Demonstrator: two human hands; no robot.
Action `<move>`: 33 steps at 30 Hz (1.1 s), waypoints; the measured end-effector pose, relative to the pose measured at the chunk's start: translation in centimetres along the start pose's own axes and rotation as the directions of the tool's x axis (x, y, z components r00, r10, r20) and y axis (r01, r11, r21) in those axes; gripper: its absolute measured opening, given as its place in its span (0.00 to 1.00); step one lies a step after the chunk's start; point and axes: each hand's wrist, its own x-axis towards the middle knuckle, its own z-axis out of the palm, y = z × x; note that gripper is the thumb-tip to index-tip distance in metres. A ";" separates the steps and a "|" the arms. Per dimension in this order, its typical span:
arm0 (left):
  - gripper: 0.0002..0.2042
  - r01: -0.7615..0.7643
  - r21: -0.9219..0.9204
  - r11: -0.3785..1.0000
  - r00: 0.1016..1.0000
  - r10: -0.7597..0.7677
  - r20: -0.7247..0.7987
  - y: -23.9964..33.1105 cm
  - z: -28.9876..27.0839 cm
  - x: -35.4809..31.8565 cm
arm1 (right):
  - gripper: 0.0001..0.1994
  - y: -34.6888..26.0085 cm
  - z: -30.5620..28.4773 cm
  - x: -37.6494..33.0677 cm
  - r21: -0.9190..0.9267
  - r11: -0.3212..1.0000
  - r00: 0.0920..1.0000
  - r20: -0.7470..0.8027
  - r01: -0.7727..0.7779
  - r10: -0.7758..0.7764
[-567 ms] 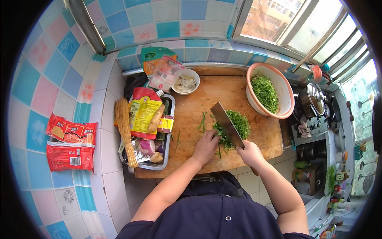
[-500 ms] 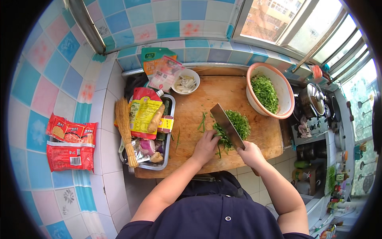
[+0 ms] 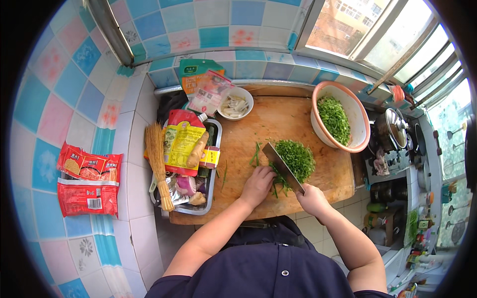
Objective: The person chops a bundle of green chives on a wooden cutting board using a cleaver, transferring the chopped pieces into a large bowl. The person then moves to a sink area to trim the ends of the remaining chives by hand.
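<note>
My right hand (image 3: pixel 313 200) is wrapped round the handle of a wide-bladed cleaver (image 3: pixel 284 169). The blade slants across the wooden chopping board (image 3: pixel 248 130), its far end pointing left. Just right of the blade lies a heap of finely chopped greens (image 3: pixel 298 158), with some pieces below its edge. Left of the blade, my left hand (image 3: pixel 258 186) rests on the board, its fingers bent and closed over the uncut greens; the fingertips come close to the steel. A few loose green strands (image 3: pixel 256 154) lie beyond the left hand.
A large orange-rimmed bowl (image 3: pixel 343 84) of chopped greens stands at the board's far right. At far left is a white bowl (image 3: pixel 236 115) with pale slices. A metal tray (image 3: pixel 208 203) holds packets, ginger and onion, with a straw brush (image 3: pixel 158 159) along it. Pots (image 3: pixel 391 128) stand right.
The cleaver blade has come down and turned more edge-on, its far end nearer to me. My left hand stays beside it in almost the same place. The whole view has shifted slightly.
</note>
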 end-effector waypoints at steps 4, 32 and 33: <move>0.10 -0.005 0.035 0.999 1.000 0.004 0.030 -0.3 0.3 -0.2 | 0.13 0.1 0.0 1.3 -0.030 0.999 0.994 0.107 -0.033 0.036; 0.09 -0.026 0.049 0.998 0.999 0.025 0.026 -0.6 0.2 -0.7 | 0.13 -0.9 1.2 1.3 -0.091 0.996 0.997 0.080 -0.010 0.017; 0.09 -0.027 0.044 0.999 0.999 0.026 0.019 -0.5 0.2 -0.6 | 0.13 -0.8 2.1 1.9 -0.077 0.997 0.999 0.036 -0.004 0.007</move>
